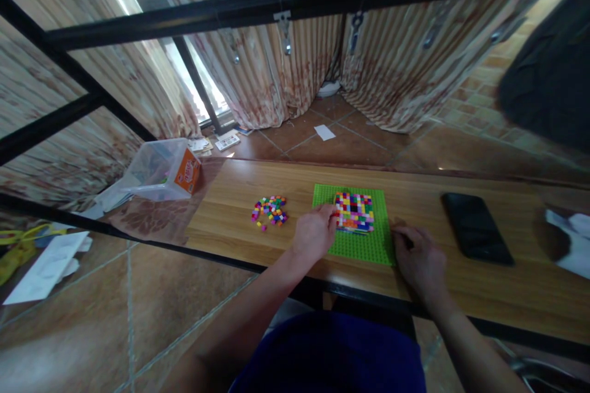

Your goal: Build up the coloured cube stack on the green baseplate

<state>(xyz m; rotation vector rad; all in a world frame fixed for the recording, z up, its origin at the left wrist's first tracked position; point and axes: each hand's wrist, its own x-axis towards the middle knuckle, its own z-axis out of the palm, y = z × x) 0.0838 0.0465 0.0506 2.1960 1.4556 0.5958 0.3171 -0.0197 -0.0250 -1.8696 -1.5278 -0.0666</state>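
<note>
A green baseplate (364, 245) lies on the wooden table (239, 221). On it stands a block of small multicoloured bricks (354, 212), several layers thick. My left hand (314, 234) reaches to the block's left edge, fingertips pinched there; whether a brick sits between them is hidden. My right hand (417, 255) rests on the table at the baseplate's right edge, fingers curled against it. A loose pile of small coloured bricks (270, 209) lies to the left of the plate.
A black phone (476, 227) lies face down right of the plate. A clear plastic box with an orange label (166, 169) stands at the table's left end. White cloth (569, 239) sits at the far right. Black frame bars cross overhead.
</note>
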